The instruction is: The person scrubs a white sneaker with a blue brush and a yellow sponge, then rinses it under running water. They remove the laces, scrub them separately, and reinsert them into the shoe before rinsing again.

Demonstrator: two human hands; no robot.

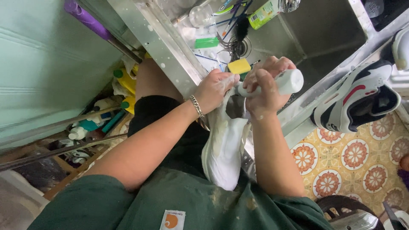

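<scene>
My left hand (217, 88), with a chain bracelet on its wrist, grips the top of a white sneaker (224, 149) that hangs sole-down against my green shirt at the sink's edge. My right hand (267, 87) is closed around a white squeeze bottle (286, 82), whose nozzle points at the shoe's opening beside my left fingers. Both hands are wet and soapy.
A steel sink (315, 32) holds a yellow sponge (239, 66), brushes, a green bar and a green bottle (264, 13). A black, white and red sneaker (355, 100) rests on the sink's right edge. Bottles and poles crowd the floor at left; patterned tiles (353, 162) lie at right.
</scene>
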